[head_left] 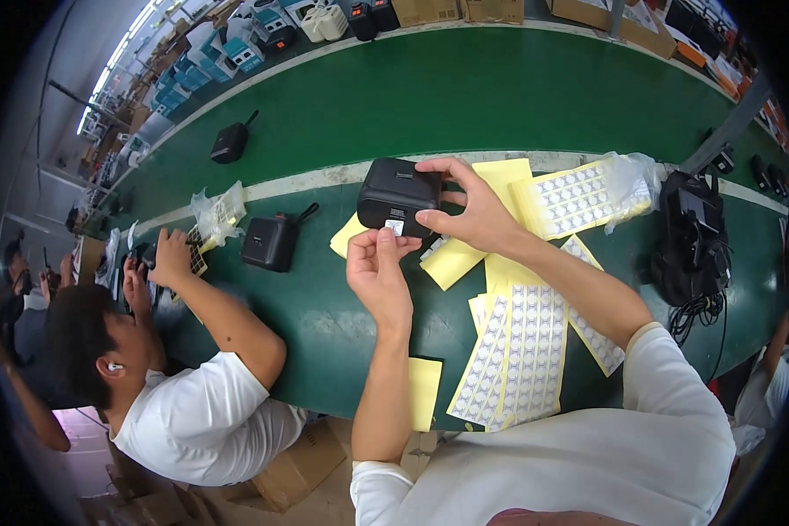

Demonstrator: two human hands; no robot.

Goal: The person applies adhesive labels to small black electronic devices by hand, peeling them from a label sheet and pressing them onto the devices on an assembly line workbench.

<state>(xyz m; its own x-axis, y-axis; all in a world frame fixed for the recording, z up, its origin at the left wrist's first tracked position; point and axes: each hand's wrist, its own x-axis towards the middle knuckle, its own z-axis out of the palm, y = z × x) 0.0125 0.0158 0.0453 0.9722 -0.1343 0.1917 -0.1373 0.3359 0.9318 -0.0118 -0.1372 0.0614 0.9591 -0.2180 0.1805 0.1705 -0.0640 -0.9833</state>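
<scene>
My right hand (469, 206) grips a black, box-shaped device (398, 188) with rounded corners, thumb on its side and fingers over the top. The device is held up above the table. Below it, my left hand (380, 267) is closed, with thumb and fingertips pinching a small white label (395, 227) at the device's lower side. Whether the label is fully stuck down I cannot tell. Under and beside my hands lie yellow backing sheets (456, 266) and white label sheets (535, 351) with rows of printed labels.
A similar black device with a strap (270, 242) stands left on the green table (324, 307), another (230, 143) farther back. To the right lie a plastic-wrapped label stack (579, 197) and a black bag with cables (694, 237). A co-worker (197, 412) sits at my left.
</scene>
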